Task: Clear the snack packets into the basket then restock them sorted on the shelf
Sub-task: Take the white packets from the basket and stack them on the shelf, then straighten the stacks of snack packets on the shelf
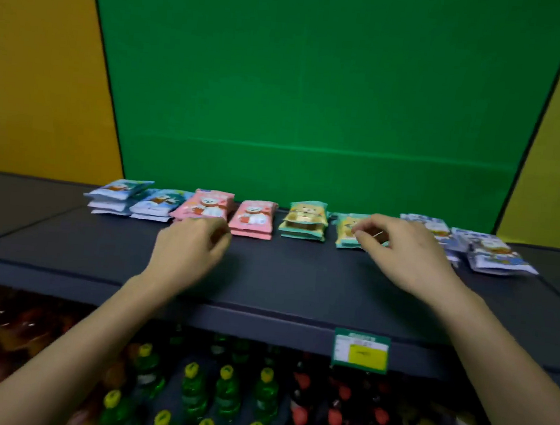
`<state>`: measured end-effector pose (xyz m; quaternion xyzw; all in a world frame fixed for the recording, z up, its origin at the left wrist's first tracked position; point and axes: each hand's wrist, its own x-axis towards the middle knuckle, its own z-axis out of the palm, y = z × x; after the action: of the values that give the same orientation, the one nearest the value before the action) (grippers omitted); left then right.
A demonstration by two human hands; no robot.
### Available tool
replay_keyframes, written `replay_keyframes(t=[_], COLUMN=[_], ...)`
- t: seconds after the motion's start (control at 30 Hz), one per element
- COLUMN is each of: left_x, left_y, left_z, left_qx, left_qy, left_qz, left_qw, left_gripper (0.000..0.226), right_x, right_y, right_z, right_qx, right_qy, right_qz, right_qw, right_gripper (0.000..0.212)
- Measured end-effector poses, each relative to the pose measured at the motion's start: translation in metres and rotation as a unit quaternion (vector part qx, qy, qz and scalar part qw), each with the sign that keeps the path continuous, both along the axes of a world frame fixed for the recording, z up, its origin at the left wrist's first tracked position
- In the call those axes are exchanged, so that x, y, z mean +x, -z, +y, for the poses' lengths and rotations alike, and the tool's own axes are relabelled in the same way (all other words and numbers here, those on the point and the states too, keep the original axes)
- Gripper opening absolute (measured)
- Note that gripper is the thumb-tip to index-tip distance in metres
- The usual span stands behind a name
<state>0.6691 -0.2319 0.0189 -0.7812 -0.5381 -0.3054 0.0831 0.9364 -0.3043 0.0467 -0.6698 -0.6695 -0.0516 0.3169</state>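
With the snack packets point(254, 218) stacked by colour along the shelf point(283, 273) at 12 o'clock, the left hand point(191, 242) curls by the pink stack point(204, 205), grip unclear, and the right hand point(400, 250) pinches the yellow-green stack point(346, 230) at 1, where a tug could topple neighbours.

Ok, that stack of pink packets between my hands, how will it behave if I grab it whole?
Probably light and soft: the small pink plastic snack packets look puffy, so they should give when squeezed. The wrappers look smooth and lie loosely stacked on the dark shelf, so the pile may slide apart if pushed.
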Motion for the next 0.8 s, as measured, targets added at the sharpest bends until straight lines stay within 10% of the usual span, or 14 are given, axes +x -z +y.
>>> replay_keyframes(t=[0.33,0.8], left_x=[-0.197,-0.24], left_y=[0.013,-0.017], left_z=[-0.008,0.123], left_qx=[0.024,-0.018], left_qy=[-0.061,-0.06], left_qz=[-0.052,-0.061], left_qw=[0.996,0.996], left_gripper=[0.01,0.02], right_x=[-0.194,-0.279], right_y=[0.02,-0.001], right_z=[0.035,0.176], right_qx=[-0.06,-0.066], right_qy=[-0.055,-0.075], right_qz=[0.008,0.0], right_qw=[0.997,0.995], right_gripper=[0.017,0.028])
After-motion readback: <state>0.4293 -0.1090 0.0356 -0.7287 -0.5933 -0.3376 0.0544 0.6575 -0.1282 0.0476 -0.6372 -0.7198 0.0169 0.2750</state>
